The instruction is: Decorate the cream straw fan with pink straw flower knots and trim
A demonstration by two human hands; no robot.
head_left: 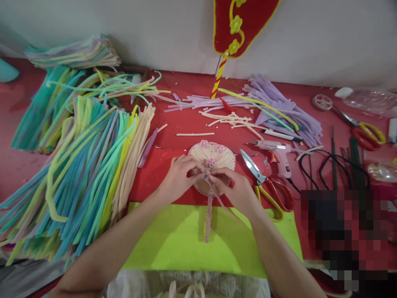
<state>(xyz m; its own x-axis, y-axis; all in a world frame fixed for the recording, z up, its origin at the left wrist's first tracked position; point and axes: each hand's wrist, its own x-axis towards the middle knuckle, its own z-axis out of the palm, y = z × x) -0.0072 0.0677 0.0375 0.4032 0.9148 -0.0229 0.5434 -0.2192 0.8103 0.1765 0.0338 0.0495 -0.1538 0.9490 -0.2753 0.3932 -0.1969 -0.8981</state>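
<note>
Head view, only view. Round fan-like piece (pixel 229 159) sits mid-scene between the two hands, over the red table (pixel 167 159); its handle (pixel 207 225) points to the near side, above the yellow-green sheet (pixel 167 244). Pink flowers (pixel 210 162) on the disc's far half.

Left hand (pixel 180 176): thumb and forefinger pressed together over the disc's middle, pinching the worked end of a thin pink strip (pixel 223 202). Right hand (pixel 236 186): thumb and forefinger pinch the same strip, just beside the left fingertips; its loose length trails near and right. Finer detail between the tips is too small to tell.

Step in hand, as I judge it: shaping or fastening the strip by fingertip. The next move seems to call for a steady left pinch and small right-hand turns, with no push on the flowers.

About: scissors (pixel 260 177) just right of the disc, glue gun (pixel 281 156) beyond them; mixed fuzzy stems (pixel 93 178) heaped left, lilac stems (pixel 279 109) far right.
</note>
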